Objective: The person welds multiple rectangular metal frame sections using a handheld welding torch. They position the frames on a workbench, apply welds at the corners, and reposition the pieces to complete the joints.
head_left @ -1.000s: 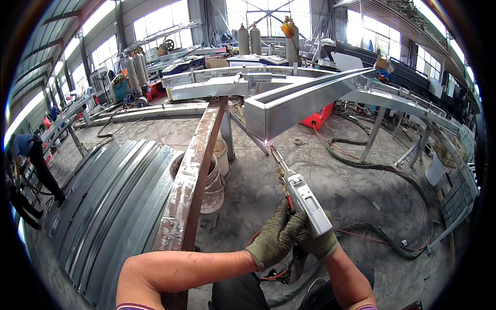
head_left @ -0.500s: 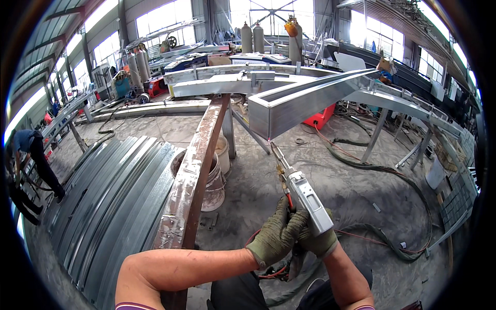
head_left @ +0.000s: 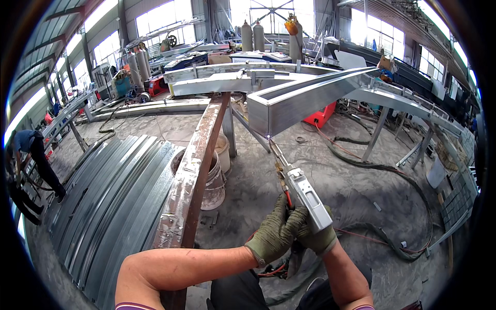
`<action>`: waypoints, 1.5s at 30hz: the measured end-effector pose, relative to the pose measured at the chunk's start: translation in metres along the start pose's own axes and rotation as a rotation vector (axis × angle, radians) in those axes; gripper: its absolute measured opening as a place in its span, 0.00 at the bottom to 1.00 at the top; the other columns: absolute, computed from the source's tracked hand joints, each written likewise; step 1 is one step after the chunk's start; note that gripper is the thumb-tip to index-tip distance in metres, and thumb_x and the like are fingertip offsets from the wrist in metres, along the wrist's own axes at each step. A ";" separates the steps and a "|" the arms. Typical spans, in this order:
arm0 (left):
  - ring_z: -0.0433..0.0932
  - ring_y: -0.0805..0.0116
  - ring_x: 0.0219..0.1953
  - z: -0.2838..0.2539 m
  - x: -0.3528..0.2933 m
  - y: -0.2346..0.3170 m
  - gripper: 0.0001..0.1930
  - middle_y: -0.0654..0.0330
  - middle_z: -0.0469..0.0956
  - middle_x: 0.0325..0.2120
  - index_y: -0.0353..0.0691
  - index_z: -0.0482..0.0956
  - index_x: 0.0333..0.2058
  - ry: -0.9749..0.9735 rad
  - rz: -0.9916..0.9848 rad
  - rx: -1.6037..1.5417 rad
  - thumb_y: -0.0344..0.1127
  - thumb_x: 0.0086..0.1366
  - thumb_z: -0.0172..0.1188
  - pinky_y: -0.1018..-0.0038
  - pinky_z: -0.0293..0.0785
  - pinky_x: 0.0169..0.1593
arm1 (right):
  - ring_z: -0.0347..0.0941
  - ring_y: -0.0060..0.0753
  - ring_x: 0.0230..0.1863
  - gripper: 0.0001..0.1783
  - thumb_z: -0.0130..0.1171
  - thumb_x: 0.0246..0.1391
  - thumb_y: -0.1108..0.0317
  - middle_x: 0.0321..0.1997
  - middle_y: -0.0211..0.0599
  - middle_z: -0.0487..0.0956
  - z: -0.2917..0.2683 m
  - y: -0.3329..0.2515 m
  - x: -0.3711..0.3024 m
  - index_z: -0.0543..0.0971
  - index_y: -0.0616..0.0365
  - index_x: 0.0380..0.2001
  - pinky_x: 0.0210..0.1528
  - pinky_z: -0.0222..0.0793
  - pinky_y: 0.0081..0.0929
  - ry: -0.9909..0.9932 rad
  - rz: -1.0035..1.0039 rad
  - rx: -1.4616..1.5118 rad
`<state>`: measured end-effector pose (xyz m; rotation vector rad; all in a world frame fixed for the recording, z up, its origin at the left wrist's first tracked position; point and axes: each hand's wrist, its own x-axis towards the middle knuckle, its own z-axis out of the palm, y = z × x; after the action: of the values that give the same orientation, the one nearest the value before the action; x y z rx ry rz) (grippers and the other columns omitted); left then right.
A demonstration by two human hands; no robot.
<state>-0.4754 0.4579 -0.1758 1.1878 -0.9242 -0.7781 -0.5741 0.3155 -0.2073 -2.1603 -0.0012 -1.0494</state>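
Observation:
A white and silver welding gun (head_left: pixel 308 199) points away from me, its thin brass-coloured nozzle slanting up to the lower front corner of a shiny rectangular metal frame (head_left: pixel 299 111). A small bright spot (head_left: pixel 268 137) glows where tip and corner meet. My gloved right hand (head_left: pixel 319 238) is closed round the gun's handle, partly hidden by its body. Against the gun's left side my gloved left hand (head_left: pixel 276 231) is closed too, fingers overlapping the right hand's grip, with a red hose (head_left: pixel 288 199) rising beside its thumb.
A rusty brown beam (head_left: pixel 188 181) runs away on my left, with buckets (head_left: pixel 213 191) beside it. Grey metal strips (head_left: pixel 111 206) lie farther left, near a bending person (head_left: pixel 33 155). Cables (head_left: pixel 408 181) loop across the floor at right. A red machine (head_left: pixel 323 114) stands behind the frame.
The spot at the frame's corner is brighter. The gun and both hands have shifted very slightly left; my grip looks the same.

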 end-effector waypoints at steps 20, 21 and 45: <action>0.76 0.69 0.63 -0.002 0.001 -0.002 0.25 0.55 0.80 0.60 0.35 0.68 0.73 0.007 0.006 0.050 0.45 0.89 0.53 0.68 0.73 0.68 | 0.88 0.52 0.34 0.14 0.73 0.54 0.69 0.35 0.44 0.87 0.000 0.000 0.001 0.87 0.57 0.44 0.40 0.85 0.40 -0.015 -0.049 -0.120; 0.76 0.69 0.63 -0.003 0.001 -0.003 0.25 0.55 0.80 0.61 0.35 0.68 0.73 0.013 0.012 0.067 0.45 0.89 0.53 0.68 0.73 0.68 | 0.88 0.52 0.35 0.14 0.72 0.54 0.69 0.35 0.44 0.87 0.000 -0.001 0.002 0.87 0.56 0.44 0.40 0.84 0.40 -0.019 -0.054 -0.126; 0.77 0.68 0.63 0.001 0.003 0.023 0.29 0.54 0.81 0.60 0.32 0.70 0.71 -0.012 -0.110 0.006 0.50 0.87 0.57 0.67 0.74 0.68 | 0.88 0.43 0.34 0.19 0.78 0.59 0.61 0.35 0.41 0.87 -0.001 -0.006 -0.006 0.87 0.59 0.48 0.39 0.84 0.36 0.010 0.101 0.048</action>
<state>-0.4745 0.4595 -0.1530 1.2483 -0.8775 -0.8714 -0.5810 0.3211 -0.2072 -2.0893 0.0849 -0.9927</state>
